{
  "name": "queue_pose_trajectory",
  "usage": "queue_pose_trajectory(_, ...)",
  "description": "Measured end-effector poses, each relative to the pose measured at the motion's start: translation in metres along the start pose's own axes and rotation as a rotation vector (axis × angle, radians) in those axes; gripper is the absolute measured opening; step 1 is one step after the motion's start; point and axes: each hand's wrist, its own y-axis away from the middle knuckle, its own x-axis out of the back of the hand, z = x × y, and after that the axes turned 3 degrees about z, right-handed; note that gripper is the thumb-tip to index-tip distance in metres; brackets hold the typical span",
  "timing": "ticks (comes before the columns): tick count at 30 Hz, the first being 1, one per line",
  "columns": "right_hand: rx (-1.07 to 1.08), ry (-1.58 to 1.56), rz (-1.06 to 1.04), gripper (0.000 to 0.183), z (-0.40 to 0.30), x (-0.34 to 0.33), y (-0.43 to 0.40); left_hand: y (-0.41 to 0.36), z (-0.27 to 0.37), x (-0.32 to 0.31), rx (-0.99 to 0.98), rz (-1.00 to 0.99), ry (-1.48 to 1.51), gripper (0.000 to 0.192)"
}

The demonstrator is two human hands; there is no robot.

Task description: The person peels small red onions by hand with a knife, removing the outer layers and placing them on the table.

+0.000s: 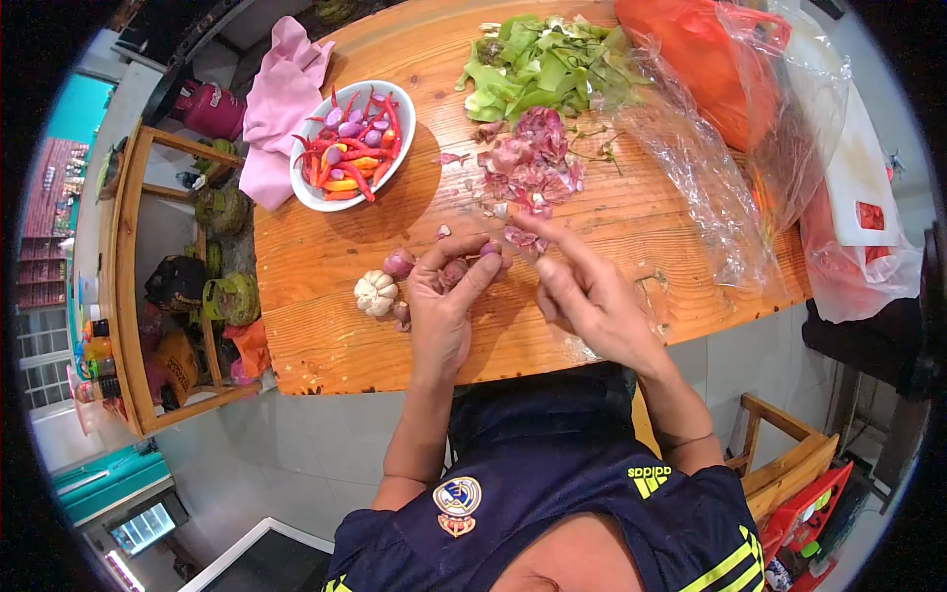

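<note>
My left hand (447,296) pinches a small peeled purple shallot (490,249) between thumb and fingertips. Just right of it is my right hand (592,296), index finger and thumb stretched forward and the other fingers curled; whether something thin sits in it is unclear. Beside my left hand lie a whole garlic bulb (376,293) and an unpeeled shallot (399,263), with more shallots partly hidden behind the fingers. Beyond my hands spreads a heap of papery shallot skins (533,163). An oval white bowl (302,191) holds red and orange chillies (359,177) and peeled shallots (349,129).
Green leafy trimmings (540,70) lie at the wooden table's (333,348) far side. Clear plastic (681,163), a red plastic bag (703,66) and a white cutting board (851,177) occupy the right. A pink cloth (277,118) lies left of the bowl.
</note>
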Motion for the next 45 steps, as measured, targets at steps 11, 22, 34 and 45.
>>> queue_pose_trajectory(11, 0.121, 0.206, -0.003, 0.04, -0.005, -0.01, 0.007, 0.004, 0.002, 0.001, -0.015, 0.017, 0.09, 0.016)
queue_pose_trajectory(22, 0.078, 0.03, -0.046, 0.036, -0.002, -0.009, 0.007, 0.004, 0.003, 0.001, -0.001, 0.026, 0.036, 0.011)
queue_pose_trajectory(34, 0.046, 0.008, 0.004, 0.026, 0.004, -0.012, 0.005, 0.006, 0.0, 0.003, -0.057, -0.033, -0.187, 0.012)
queue_pose_trajectory(45, -0.21, -0.797, -0.255, 0.017, 0.01, 0.006, -0.001, 0.004, 0.01, -0.001, 0.244, -0.066, 0.202, 0.018)
